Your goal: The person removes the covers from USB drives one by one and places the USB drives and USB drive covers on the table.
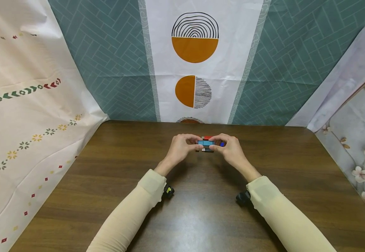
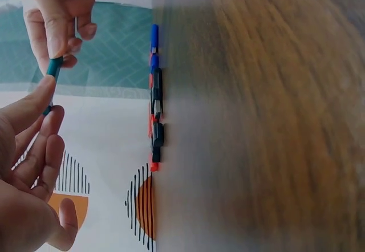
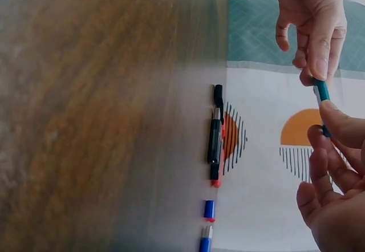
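Note:
A small teal USB stick [image 1: 206, 143] is held level above the far part of the table. My left hand [image 1: 181, 147] pinches its left end between thumb and fingers, and my right hand [image 1: 231, 149] pinches the right end the same way. Both wrist views show the teal stick [image 2: 54, 68] raised off the tabletop, its ends partly covered by fingertips. Behind and below it lie a red USB stick [image 1: 207, 137], a black USB stick [image 3: 214, 141] with its metal plug bare, and a blue USB stick [image 3: 205, 242].
A loose black cap [image 3: 218, 95] and a blue cap [image 3: 209, 208] lie beside their sticks. The brown wooden table [image 1: 122, 168] ends at a patterned cloth [image 1: 122, 70] behind. Cream cloth [image 1: 28, 122] hangs at the left, flowered cloth [image 1: 358, 150] at the right.

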`<control>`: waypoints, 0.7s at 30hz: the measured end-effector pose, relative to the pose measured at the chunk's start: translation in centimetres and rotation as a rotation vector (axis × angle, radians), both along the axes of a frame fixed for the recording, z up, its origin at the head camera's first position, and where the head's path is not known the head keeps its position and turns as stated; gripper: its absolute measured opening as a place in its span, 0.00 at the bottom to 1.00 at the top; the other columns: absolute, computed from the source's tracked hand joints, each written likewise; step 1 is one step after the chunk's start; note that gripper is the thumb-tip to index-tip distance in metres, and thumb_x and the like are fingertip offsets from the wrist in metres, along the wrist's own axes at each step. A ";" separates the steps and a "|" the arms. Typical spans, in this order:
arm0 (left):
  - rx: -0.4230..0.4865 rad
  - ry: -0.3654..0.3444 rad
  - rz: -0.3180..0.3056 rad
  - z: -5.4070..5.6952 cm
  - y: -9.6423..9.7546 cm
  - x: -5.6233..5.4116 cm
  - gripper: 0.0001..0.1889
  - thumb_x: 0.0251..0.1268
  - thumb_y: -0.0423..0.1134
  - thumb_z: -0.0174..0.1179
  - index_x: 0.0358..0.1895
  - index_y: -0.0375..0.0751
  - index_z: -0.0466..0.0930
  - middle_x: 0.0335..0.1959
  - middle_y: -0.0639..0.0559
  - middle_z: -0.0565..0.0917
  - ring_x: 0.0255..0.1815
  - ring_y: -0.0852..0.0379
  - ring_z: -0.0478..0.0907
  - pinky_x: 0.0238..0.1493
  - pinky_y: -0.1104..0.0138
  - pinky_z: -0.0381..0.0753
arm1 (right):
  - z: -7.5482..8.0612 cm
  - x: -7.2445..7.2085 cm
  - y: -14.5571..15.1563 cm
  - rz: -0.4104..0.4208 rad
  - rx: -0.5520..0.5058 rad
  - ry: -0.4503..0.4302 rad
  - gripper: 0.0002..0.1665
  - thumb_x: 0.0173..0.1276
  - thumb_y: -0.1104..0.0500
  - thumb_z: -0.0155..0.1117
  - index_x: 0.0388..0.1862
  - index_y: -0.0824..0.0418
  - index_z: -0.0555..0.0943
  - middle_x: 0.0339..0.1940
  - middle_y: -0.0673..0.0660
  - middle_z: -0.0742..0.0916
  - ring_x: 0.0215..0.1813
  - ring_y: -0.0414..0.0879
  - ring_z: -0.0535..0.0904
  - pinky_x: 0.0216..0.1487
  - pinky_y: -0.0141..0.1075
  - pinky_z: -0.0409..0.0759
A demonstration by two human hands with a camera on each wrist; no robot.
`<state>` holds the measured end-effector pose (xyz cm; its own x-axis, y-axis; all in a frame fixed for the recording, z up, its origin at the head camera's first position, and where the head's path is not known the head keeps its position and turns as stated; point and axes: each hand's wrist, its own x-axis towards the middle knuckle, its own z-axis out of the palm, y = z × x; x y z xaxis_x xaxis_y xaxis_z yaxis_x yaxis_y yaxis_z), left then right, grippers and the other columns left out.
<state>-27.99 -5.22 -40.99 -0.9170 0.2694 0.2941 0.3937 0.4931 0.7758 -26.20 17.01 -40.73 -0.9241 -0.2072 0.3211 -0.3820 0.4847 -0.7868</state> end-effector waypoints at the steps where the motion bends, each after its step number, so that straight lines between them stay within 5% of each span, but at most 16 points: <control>1: -0.001 0.004 0.001 0.0 0.0 0.0 0.12 0.57 0.43 0.79 0.44 0.45 0.93 0.32 0.57 0.88 0.35 0.58 0.81 0.36 0.66 0.78 | 0.0 0.0 0.0 -0.001 0.003 0.002 0.13 0.65 0.63 0.78 0.48 0.62 0.90 0.39 0.56 0.88 0.32 0.51 0.74 0.29 0.34 0.73; 13: -0.016 0.006 -0.013 0.5 -0.4 0.1 0.12 0.59 0.44 0.78 0.45 0.46 0.93 0.34 0.57 0.89 0.40 0.55 0.80 0.44 0.63 0.76 | 0.2 -0.1 0.3 0.009 0.011 0.058 0.11 0.64 0.63 0.78 0.45 0.63 0.90 0.39 0.56 0.89 0.34 0.54 0.76 0.32 0.34 0.72; 21: 0.047 -0.012 0.139 0.0 -2.7 -0.7 0.12 0.59 0.42 0.78 0.45 0.46 0.93 0.36 0.57 0.90 0.36 0.57 0.81 0.33 0.65 0.76 | -0.1 -0.4 2.9 -0.069 -0.016 0.027 0.13 0.63 0.66 0.78 0.47 0.64 0.90 0.35 0.57 0.86 0.36 0.51 0.75 0.34 0.32 0.72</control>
<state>-28.65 -7.94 -40.95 -0.9480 0.1261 0.2923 0.3149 0.5052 0.8035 -26.62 19.88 -40.79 -0.9269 -0.1380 0.3491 -0.3695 0.4985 -0.7842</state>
